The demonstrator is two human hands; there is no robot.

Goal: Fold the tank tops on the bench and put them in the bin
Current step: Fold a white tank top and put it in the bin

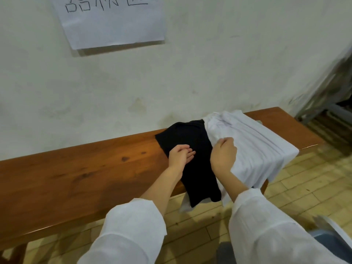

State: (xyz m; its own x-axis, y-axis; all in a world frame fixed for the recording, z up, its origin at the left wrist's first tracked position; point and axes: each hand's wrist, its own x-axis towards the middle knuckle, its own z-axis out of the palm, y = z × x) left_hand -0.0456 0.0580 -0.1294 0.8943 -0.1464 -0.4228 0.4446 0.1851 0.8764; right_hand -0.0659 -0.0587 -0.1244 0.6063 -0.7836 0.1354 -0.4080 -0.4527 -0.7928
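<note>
**Black top pinned flat, white pile gripped**

The black tank top [200,176] lies toward the right end of the bench [85,168]. Its long axis runs across the bench from the wall-side edge to the front edge, and the near end hangs over the front. We cannot tell which end has the straps. The left hand [181,154] rests on it with fingers straight, we judge to hold it flat. The right hand [223,154] has its fingers curled into the white tank tops [253,147] touching its right side, probably to draw them clear.
</note>
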